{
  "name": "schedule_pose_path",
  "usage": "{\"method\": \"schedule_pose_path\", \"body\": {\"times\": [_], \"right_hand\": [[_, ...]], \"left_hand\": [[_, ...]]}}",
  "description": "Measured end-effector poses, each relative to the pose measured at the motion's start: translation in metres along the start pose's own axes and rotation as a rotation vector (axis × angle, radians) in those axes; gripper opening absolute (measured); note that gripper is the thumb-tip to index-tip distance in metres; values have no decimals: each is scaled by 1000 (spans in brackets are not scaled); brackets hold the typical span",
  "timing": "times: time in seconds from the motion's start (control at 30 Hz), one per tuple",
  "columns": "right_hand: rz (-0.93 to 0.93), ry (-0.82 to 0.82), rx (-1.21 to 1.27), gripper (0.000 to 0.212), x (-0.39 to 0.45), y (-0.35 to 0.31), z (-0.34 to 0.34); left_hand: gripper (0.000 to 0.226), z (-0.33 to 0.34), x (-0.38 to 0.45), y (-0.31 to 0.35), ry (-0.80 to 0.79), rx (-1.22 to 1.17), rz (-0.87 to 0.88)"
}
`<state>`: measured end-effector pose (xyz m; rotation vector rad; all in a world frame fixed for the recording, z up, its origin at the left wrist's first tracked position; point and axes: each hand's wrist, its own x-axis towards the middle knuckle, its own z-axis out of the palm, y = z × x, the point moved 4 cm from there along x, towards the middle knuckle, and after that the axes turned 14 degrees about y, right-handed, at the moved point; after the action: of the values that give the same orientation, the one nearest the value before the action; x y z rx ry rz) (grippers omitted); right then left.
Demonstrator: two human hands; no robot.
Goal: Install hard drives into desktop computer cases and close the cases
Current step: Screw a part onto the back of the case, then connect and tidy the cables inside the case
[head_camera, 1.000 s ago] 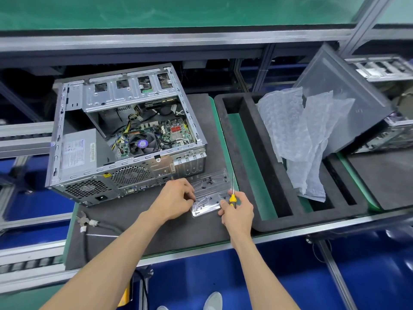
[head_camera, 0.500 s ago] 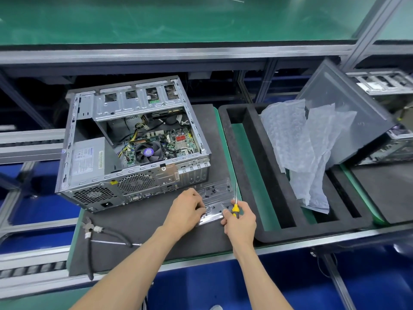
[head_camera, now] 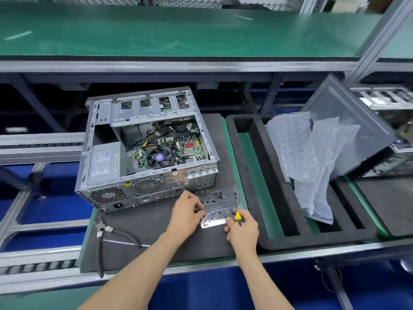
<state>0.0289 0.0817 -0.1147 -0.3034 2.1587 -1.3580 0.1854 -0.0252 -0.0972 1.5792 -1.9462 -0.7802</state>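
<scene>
An open desktop case [head_camera: 143, 166] lies on its side on a dark foam mat [head_camera: 143, 229], its motherboard and fan exposed. In front of it lies a shiny metal plate [head_camera: 220, 203] with small dark screws scattered on it. My left hand [head_camera: 186, 214] has curled fingers at the plate's left edge, pinching there; what it pinches is too small to see. My right hand [head_camera: 242, 229] grips a yellow-handled screwdriver [head_camera: 237, 211], shaft pointing up, and touches the plate's near right corner.
Pliers [head_camera: 100, 233] with a cable lie on the mat at the near left. A black foam tray [head_camera: 257, 175] stands to the right, holding bubble wrap [head_camera: 306, 157] and a grey side panel [head_camera: 350, 128]. A green shelf [head_camera: 178, 34] runs above.
The view has tilted upward, so everything sits lower in frame. Both hands stay at the metal plate, with the left fingers shifting slightly at its left edge.
</scene>
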Motion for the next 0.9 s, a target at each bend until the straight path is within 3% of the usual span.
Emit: {"method": "schedule_pose_path", "body": {"times": [0.2,0.33,0.5,0.67,0.8,0.9], "right_hand": [[-79,14,-62,11,-12,-11,2],[-95,-38,-56,17,-27,-22,17],[-149,-99,-225,14,-52,-32,49],[24,-199,-96,23,-68,-32,89],[41,-248,-125,22,-75,-29,101],[-81,-230,-219,17,-77,-44,98]], "left_hand": [[12,-10,-4,3,-19,41,42],[11,-23,-6,3,12,50,45],[10,-44,-10,-7,20,15,-19],[18,-63,-18,-26,-142,-89,-70],[29,-75,-18,-43,-113,72,7],[29,-80,-17,-49,-100,244,68]]}}
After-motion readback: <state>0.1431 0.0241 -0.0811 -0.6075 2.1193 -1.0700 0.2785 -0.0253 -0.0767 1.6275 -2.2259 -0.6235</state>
